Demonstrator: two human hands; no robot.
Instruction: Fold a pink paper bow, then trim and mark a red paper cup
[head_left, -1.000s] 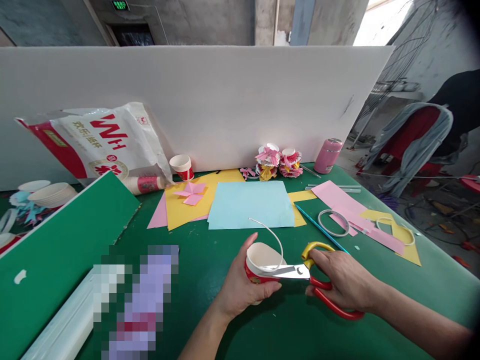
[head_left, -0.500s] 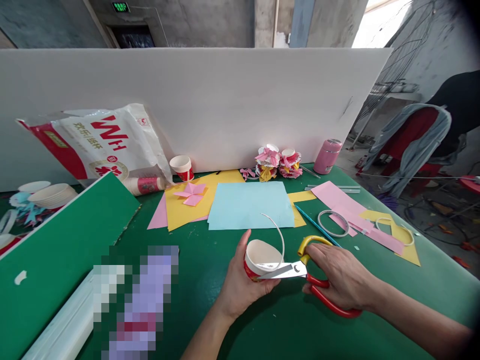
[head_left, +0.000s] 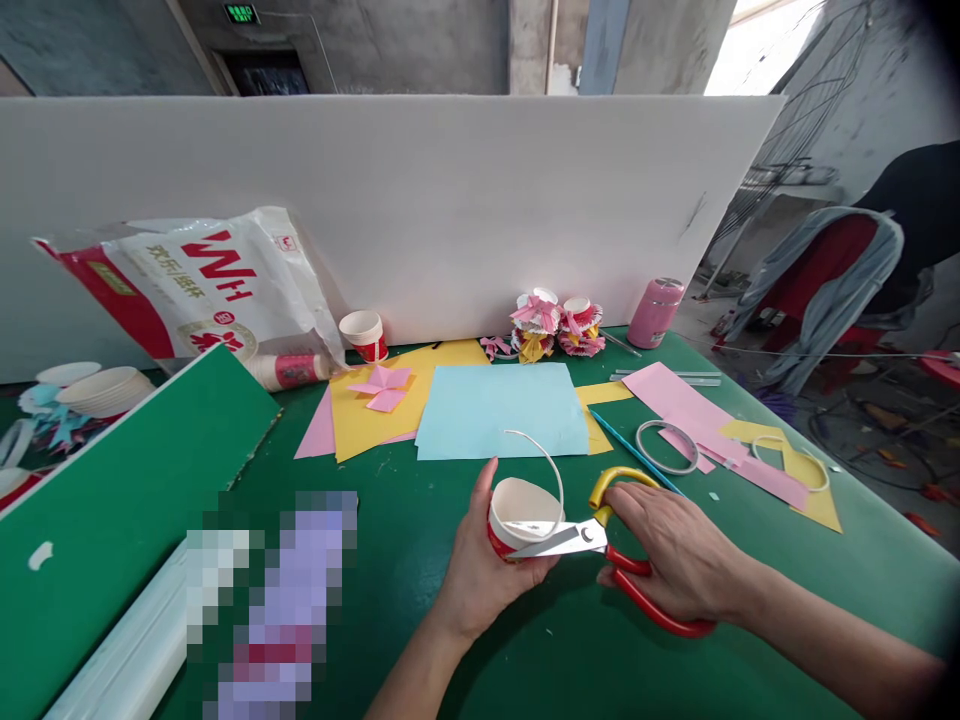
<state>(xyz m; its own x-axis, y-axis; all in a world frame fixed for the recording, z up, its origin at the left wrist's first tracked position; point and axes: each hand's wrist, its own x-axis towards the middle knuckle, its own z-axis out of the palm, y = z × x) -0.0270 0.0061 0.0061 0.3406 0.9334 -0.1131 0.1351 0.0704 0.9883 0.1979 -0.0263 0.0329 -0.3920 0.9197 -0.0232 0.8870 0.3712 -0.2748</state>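
Note:
A red and white paper cup is wrapped in the fingers of my left hand, its mouth tilted up. My right hand grips scissors by their yellow and red handles. The blades are parted and straddle the cup's wall near the rim, one inside and one outside. From the cup's right side a thin white strip of its rim curls upward, its far end loose in the air.
Light-blue paper sheets lie ahead, over yellow sheets. A blue pencil, tape roll and pink strips lie at right. A green board leans at left; another paper cup stands behind.
The scissors and my right hand have shifted slightly left, further onto the cup. The loose rim strip has swung a little to the left. My left hand stays nearly in place.

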